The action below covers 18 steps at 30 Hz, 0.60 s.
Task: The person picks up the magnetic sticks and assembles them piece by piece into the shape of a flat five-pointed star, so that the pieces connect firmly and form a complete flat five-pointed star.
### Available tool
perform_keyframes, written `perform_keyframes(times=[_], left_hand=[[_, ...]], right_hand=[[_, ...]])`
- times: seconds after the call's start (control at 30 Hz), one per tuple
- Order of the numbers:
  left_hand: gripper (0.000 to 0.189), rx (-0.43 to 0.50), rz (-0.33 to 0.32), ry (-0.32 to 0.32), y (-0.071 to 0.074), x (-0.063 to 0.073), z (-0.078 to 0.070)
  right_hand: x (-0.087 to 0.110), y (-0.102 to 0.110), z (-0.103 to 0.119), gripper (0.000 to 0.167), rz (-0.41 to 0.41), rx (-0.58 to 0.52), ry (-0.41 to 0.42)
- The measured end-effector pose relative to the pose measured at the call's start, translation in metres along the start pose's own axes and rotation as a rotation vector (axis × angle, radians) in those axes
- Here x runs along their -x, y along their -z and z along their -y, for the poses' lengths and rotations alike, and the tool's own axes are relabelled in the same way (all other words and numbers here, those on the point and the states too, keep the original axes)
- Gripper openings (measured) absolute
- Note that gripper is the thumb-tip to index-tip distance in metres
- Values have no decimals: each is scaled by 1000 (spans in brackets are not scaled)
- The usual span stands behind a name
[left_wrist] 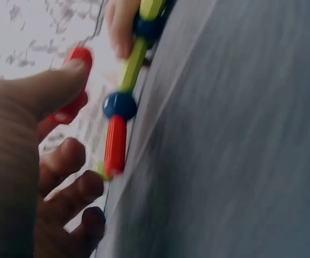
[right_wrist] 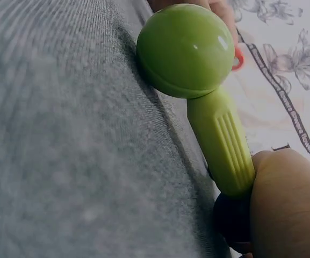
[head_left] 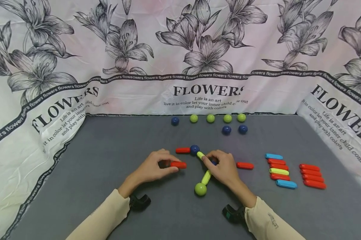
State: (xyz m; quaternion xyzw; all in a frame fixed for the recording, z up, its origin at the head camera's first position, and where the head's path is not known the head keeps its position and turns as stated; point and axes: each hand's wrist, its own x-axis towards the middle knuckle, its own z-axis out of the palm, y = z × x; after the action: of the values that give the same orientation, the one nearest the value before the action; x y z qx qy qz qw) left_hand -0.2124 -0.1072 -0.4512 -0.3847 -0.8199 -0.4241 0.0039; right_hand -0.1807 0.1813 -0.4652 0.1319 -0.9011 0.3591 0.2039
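My left hand [head_left: 159, 165] pinches a red rod [head_left: 179, 164] between thumb and fingertips, holding it left of a joined chain of rods and balls. That chain runs from a red rod [head_left: 182, 150] through a blue ball [head_left: 194, 150] and a yellow-green rod [head_left: 200, 155] to a second blue ball [right_wrist: 232, 215], mostly hidden by my right hand [head_left: 223, 168]. My right hand grips the chain at this second ball. From there another yellow-green rod [right_wrist: 222, 142] leads to a green ball [head_left: 200, 189] at the near end.
Just right of my right hand lies a red rod [head_left: 245, 165]. Farther right are a column of blue, red and yellow-green rods [head_left: 278, 171] and a stack of red rods [head_left: 312, 176]. Green balls [head_left: 210, 118] and blue balls [head_left: 226, 130] sit along the grey table's [head_left: 123, 133] back edge.
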Motion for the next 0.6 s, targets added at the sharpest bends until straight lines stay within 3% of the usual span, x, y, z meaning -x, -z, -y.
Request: perform_keyframes(times=[0.1, 0.2, 0.3, 0.43, 0.6], left_hand=[[23, 68, 141, -50, -8, -1, -10], [24, 68, 226, -77, -12, -2, -16], [24, 20, 269, -88, -16, -2, -19], [24, -43, 305, -54, -17, -1, -23], [25, -59, 321, -30, -19, -1, -24]], right_hand=[[1, 1, -2, 12, 11, 6, -12], [1, 1, -1, 12, 25, 6, -15], [2, 1, 1, 12, 34, 4, -24], [3, 2, 2, 12, 39, 8, -30], [3, 2, 1, 11, 45, 10, -28]])
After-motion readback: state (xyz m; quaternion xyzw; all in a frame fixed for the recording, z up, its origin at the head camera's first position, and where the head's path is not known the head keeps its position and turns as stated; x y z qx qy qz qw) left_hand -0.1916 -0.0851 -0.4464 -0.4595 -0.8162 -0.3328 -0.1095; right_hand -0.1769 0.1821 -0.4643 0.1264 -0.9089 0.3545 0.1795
